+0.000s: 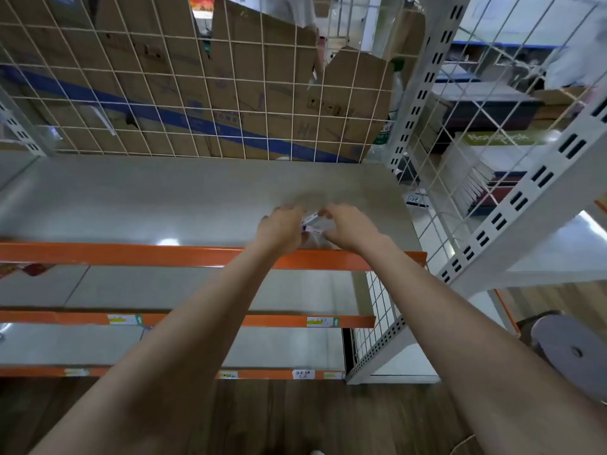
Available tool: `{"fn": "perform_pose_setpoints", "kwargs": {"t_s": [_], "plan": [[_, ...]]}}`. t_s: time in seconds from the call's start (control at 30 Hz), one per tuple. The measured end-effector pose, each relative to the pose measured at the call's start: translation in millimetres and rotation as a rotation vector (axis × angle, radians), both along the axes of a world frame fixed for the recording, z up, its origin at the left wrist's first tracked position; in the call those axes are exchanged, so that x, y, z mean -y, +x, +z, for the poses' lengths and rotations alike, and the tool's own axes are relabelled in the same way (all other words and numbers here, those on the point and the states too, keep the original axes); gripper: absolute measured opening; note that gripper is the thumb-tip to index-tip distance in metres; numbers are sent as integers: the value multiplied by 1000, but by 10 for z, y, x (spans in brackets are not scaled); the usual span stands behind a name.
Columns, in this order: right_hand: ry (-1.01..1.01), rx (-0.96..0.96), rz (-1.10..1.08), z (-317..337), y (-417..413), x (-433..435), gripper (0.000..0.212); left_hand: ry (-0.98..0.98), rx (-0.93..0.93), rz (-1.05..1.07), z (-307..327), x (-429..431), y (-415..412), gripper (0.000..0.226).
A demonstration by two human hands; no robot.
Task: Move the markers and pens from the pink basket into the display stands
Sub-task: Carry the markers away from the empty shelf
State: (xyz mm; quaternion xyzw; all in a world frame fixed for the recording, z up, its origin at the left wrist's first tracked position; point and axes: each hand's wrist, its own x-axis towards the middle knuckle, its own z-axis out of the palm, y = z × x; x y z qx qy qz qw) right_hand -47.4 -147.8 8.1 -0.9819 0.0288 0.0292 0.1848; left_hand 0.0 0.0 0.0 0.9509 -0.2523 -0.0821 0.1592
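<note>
one small white-purple item (pixel 312 224) sits pinched between left hand (pixel 281 229) and right hand (pixel 353 229).

A grey metal shelf (pixel 164 198) with an orange front edge (pixel 131 254) stands before a white wire grid (pixel 197 93). Cardboard boxes (pixel 262 77) lean behind the grid. Lower shelves carry price labels (pixel 323 321) above a wooden floor (pixel 295 415).
</note>
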Motion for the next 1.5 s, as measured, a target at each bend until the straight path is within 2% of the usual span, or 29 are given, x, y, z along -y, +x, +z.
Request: {"fn": "perform_pose_setpoints", "kwargs": {"t_s": [0.13, 0.27, 0.43, 0.6, 0.77, 0.83, 0.93, 1.03, 1.17, 1.3, 1.37, 1.5], "plan": [[-115, -62, -56, -60, 26, 6, 48, 96, 51, 0, -109, 39, 6, 48], [-171, -14, -98, -104, 63, 49, 38, 137, 105, -27, -163, 88, 51, 49], [-199, -52, -121, -102, 87, 56, 31, 212, 191, -29, -107, 172, 29, 39], [-318, -25, -62, -113, 109, 9, 35, 230, 225, -5, -64, 225, 22, 33], [-352, 1, -28, -86, 113, -6, 38, 291, 296, 3, 10, 164, 21, 30], [-364, 39, -31, -52, 105, -9, 37, 282, 305, 32, 49, 89, 24, 34], [-386, 92, 19, 26, 100, -34, 32, 244, 337, 62, 133, -92, 67, 54], [-329, 135, 43, 95, 125, -102, 33, 201, 357, 111, 245, -275, 101, 57], [-265, 162, 75, 194, 207, -356, 26, 140, 289, 187, 331, -525, 46, 62], [31, 162, 68, 276, 338, -708, 15, -11, 167, 319, 384, -909, -116, 76], [187, 151, 114, 307, 362, -912, 21, -72, 119, 391, 383, -1134, -218, 77], [333, 105, 234, 289, 289, -1317, 33, -194, 112, 502, 269, -1513, -514, 66]]}}
